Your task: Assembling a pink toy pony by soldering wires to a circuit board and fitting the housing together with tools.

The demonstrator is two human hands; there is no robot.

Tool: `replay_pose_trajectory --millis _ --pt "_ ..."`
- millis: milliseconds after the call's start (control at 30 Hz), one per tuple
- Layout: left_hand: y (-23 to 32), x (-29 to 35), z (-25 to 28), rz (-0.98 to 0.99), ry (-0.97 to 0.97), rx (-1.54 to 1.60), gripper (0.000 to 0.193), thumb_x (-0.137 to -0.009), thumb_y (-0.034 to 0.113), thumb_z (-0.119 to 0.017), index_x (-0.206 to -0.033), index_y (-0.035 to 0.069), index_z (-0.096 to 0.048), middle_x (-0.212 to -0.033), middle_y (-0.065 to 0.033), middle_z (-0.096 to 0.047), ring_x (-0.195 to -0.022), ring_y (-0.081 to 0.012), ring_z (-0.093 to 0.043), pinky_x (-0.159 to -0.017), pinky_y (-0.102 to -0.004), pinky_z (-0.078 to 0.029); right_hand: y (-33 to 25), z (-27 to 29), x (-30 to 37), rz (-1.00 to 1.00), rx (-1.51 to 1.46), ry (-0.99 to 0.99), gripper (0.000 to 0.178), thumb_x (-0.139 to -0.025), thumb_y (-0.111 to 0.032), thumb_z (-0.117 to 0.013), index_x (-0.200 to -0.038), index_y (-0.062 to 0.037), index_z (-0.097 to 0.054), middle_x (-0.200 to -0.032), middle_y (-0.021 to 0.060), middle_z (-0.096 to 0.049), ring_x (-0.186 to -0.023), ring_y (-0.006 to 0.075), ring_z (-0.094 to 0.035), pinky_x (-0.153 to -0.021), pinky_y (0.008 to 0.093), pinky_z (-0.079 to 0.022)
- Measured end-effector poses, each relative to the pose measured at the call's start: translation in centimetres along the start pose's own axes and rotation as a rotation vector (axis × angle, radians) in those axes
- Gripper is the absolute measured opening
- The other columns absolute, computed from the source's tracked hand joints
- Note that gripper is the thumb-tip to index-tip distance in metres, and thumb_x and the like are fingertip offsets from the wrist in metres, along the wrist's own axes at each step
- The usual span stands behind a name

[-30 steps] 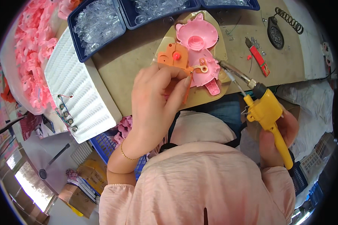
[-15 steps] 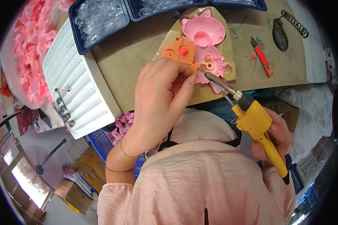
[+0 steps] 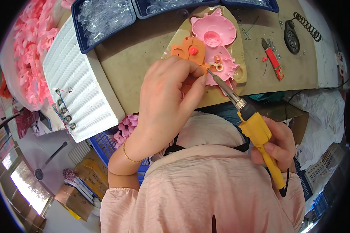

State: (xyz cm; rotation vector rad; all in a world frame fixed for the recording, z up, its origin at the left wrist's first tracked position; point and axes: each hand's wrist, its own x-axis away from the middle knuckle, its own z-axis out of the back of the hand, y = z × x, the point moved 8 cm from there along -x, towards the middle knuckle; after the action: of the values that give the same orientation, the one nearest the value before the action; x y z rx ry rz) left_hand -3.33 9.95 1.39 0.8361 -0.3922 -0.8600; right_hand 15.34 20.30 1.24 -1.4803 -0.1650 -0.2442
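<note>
My right hand [image 3: 280, 144] is wrapped round the yellow handle of a soldering iron [image 3: 257, 129]. Its thin metal tip points up and left, ending beside the fingertips of my left hand [image 3: 168, 95]. Those left fingers are pinched at the lower edge of an orange plastic part [image 3: 198, 57] with a red knob; what they grip is hidden. Just right of the orange part lies a pink plastic animal-shaped shell [image 3: 225, 35], with a small cream ring piece [image 3: 219, 66] in its lower half. Both rest in a tan holding fixture [image 3: 240, 50] on the bench.
Blue trays [image 3: 130, 19] of clear plastic pieces line the far edge. A white ridged foam tray [image 3: 79, 85] stands left, with wired round parts [image 3: 65, 113] on it. At right lie a red-handled cutter [image 3: 274, 62], loose screws and a black coiled cord [image 3: 308, 26].
The soldering iron has turned in my right hand and shifted slightly left, its tip staying by my left fingertips. My left hand has barely moved.
</note>
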Motion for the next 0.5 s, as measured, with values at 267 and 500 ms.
replay_pose_trajectory --millis 267,500 --pt "0.2 -0.6 -0.1 0.001 0.010 0.004 0.009 -0.080 0.007 -0.064 -0.079 0.000 -0.059 -0.075 -0.0052 -0.057 -0.069 -0.0173 -0.050 -0.064 -0.0279 -0.042 -1.6 1.4 1.1 0.493 0.253 0.295 0.051 -0.078 -0.006 -0.069 -0.123 0.0014 -0.046 -0.106 0.0248 -0.061 -0.070 0.0240 -0.065 -0.059 0.0321 -0.051" --pt "1.4 -1.3 -0.4 -0.057 0.014 0.023 0.010 -0.078 0.010 -0.065 -0.078 0.002 -0.059 -0.073 -0.0072 -0.056 -0.070 -0.0227 -0.052 -0.066 -0.0323 -0.041 -2.0 3.0 1.9 0.512 0.162 0.412 0.055 -0.079 -0.007 -0.068 -0.126 -0.0015 -0.040 -0.118 0.0219 -0.055 -0.093 0.0249 -0.061 -0.077 0.0360 -0.050"
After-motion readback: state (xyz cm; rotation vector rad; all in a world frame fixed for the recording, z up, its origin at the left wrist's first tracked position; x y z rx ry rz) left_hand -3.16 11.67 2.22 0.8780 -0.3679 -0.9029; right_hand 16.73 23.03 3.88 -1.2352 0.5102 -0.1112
